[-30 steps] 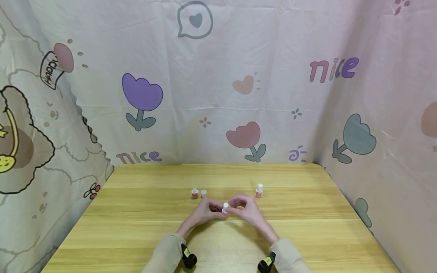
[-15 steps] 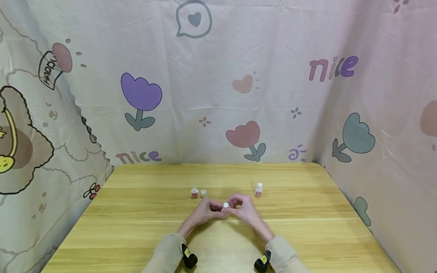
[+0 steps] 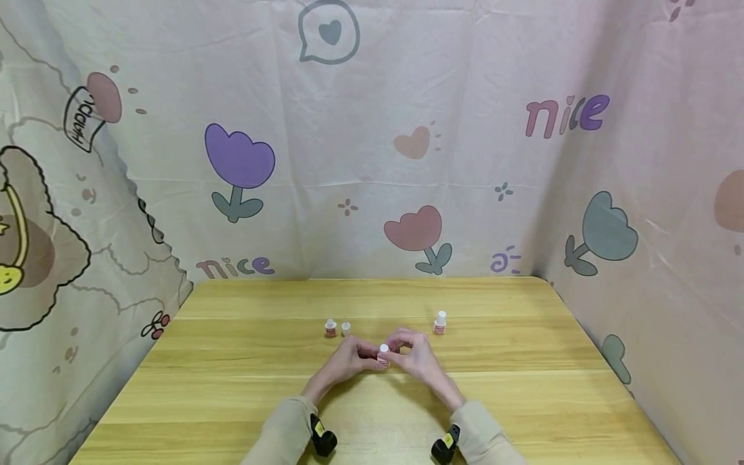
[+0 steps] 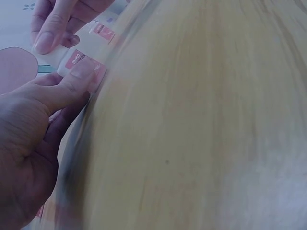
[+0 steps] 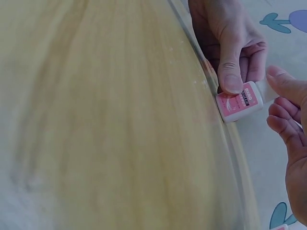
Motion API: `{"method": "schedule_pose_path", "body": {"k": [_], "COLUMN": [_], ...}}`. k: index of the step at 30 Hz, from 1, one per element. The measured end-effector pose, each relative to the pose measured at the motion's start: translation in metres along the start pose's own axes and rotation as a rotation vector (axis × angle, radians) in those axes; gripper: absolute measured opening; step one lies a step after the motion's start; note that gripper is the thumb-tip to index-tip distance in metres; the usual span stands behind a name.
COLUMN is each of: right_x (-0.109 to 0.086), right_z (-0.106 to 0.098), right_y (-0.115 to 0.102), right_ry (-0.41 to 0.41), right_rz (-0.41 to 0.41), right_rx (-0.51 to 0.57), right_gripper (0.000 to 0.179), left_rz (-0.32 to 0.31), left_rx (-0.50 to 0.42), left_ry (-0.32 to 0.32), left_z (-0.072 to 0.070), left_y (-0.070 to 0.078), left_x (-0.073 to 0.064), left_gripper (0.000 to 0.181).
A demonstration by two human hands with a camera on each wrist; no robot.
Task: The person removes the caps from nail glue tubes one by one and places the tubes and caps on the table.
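A small white bottle with a pink label (image 5: 237, 103) stands upright on the table between my hands. My left hand (image 3: 351, 359) pinches its body, thumb over the label. On the white cap (image 3: 384, 348) are the thumb and fingers of my right hand (image 3: 417, 356), which pinch it from the right. In the right wrist view the cap sits on the bottle's neck; whether it is turning cannot be seen. Part of the label is hidden under my left thumb (image 4: 81, 69).
Behind my left hand stand a second small bottle (image 3: 330, 329) and, beside it, a loose white cap with a thin tip pointing up (image 3: 345, 329). A third capped bottle (image 3: 440, 323) stands farther back on the right. A printed cloth (image 3: 349, 161) hangs beyond the table's back edge.
My right hand has shifted slightly left, and its fingers sit closer about the cap. The left hand and the standing bottles stay put; the head view has drifted a little.
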State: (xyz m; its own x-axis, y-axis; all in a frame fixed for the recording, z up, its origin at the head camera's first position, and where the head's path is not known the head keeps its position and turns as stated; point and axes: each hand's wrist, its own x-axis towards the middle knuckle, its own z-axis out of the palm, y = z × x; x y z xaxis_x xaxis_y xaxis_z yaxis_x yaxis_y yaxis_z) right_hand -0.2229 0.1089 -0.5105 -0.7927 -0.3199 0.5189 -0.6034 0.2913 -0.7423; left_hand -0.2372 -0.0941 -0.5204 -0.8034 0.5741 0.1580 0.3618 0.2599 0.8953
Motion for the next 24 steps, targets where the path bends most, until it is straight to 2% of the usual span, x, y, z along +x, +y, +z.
{"method": "schedule_pose_path", "body": {"k": [6,12,19,24], "right_x": [-0.0012,-0.0015,-0.0015,-0.0008], "right_z": [-0.0001,0.0002,0.0033,0.0015], "right_y": [0.0054,0.0042,0.0041,0.0048], "right_ry": [0.003,-0.012,-0.009,-0.021], "right_rz": [-0.043,-0.022,-0.074,-0.06], "right_rx": [0.005,-0.026,-0.059,-0.057], "right_gripper": [0.013,0.014,0.016,0.016], "left_rz": [-0.008,-0.003,0.018,0.007], "left_rx": [0.004,0.018,0.034,0.044], "left_ry": [0.0,0.001,0.006,0.015], "left_z": [0.0002,0.0001,0.0007,0.0013], "left_y": [0.0006,0.0015,0.0014,0.0012], "left_x": [0.0009,0.0012,0.0014,0.001], "left_gripper": [0.02,0.017,0.015,0.014]}}
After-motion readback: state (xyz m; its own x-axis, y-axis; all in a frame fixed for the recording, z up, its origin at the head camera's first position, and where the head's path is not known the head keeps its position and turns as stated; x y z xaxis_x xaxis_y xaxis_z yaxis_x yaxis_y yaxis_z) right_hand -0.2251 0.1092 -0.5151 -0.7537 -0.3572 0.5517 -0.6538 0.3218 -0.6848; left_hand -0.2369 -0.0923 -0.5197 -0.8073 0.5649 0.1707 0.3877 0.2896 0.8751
